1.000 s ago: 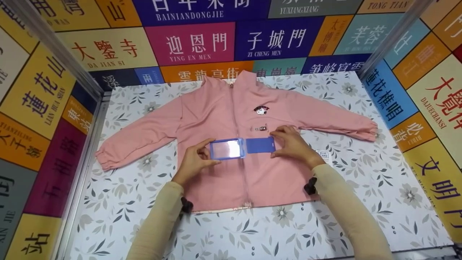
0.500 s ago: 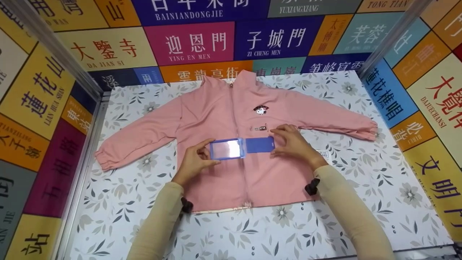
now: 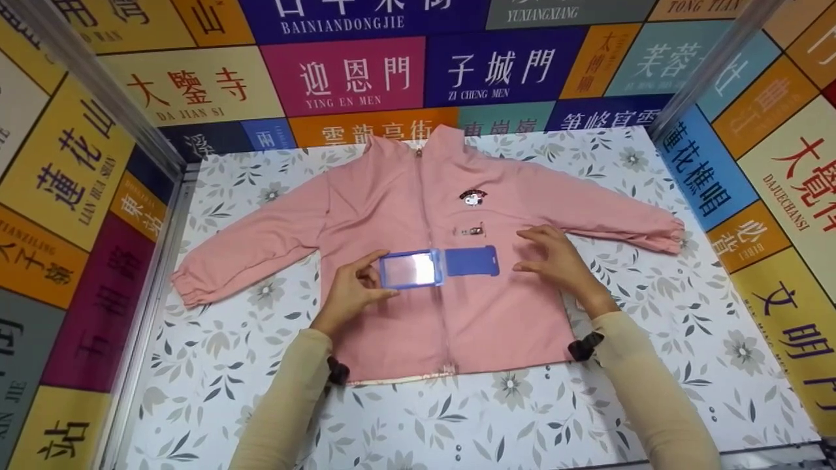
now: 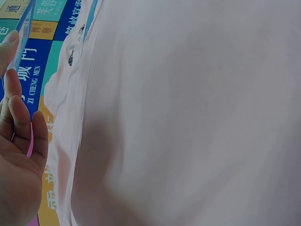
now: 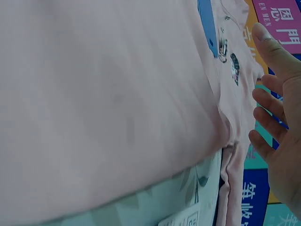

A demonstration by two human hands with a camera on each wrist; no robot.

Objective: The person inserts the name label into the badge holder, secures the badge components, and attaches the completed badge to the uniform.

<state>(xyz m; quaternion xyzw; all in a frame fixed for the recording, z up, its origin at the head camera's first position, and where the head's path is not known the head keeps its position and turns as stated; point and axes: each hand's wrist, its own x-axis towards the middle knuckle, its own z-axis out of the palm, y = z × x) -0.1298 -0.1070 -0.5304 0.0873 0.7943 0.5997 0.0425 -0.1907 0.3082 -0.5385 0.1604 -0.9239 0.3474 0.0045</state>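
Note:
A blue card holder (image 3: 386,271) with a clear window lies over the front of a pink jacket (image 3: 385,326). My left hand (image 3: 346,290) pinches its left end between thumb and fingers, as the left wrist view also shows. At the frame's right end sits a flat blue piece (image 3: 471,261); whether the two are joined is hard to tell. To the right of that piece, my right hand (image 3: 563,261) hovers over the jacket, fingers and thumb spread apart, touching nothing. Just above the blue piece, a small metal badge clip (image 3: 475,231) rests on the jacket.
The jacket is spread on a floral-patterned table (image 3: 522,418), both sleeves out. A white card (image 5: 181,219) lies by its right edge, mostly hidden in the head view by the right arm. Lettered panels (image 3: 353,78) wall the back and sides.
My right hand has let go of the flat blue piece and drawn back to the right, its fingers parting. The left hand and card holder have stayed in place.

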